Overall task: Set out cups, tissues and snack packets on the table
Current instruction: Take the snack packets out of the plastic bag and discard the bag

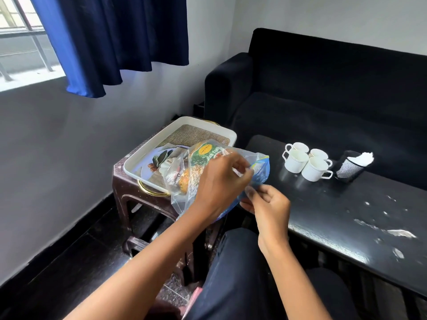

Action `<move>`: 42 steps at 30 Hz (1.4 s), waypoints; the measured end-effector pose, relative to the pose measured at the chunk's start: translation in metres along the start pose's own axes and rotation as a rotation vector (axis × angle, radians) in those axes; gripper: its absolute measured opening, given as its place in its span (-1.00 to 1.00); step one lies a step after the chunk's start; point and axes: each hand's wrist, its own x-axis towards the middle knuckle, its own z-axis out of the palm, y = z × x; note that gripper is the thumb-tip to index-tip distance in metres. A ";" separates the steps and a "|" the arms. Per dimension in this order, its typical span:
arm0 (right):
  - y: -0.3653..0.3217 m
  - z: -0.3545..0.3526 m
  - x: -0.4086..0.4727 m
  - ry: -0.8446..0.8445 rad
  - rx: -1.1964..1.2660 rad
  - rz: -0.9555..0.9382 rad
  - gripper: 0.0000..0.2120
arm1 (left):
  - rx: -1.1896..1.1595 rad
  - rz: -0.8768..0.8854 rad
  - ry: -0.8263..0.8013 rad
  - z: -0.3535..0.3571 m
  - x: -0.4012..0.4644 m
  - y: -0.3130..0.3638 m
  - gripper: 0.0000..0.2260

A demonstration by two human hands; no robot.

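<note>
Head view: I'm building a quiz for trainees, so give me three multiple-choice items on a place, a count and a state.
1. Where do the white cups stand?
A. black table
B. tray
C. sofa

2. How many white cups?
A. two
B. four
C. six

3. What is the state of the clear snack bag?
A. lying on the table
B. held in both hands
C. on the floor

Answers:
1 A, they cluster on the black table beside the tissue holder.
2 B, four show.
3 B, left hand and right hand grip it above the tray.
</note>
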 end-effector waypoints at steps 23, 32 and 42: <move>0.003 0.000 0.003 0.029 0.067 0.016 -0.97 | -0.108 -0.130 0.142 -0.014 -0.004 -0.021 -0.90; 0.006 0.016 -0.014 -0.121 0.051 0.091 -0.87 | -0.065 -0.068 0.008 -0.010 -0.007 -0.022 -0.97; 0.001 0.002 0.003 0.012 0.055 0.028 -0.83 | 0.095 -0.003 -0.040 -0.009 -0.009 -0.016 -0.94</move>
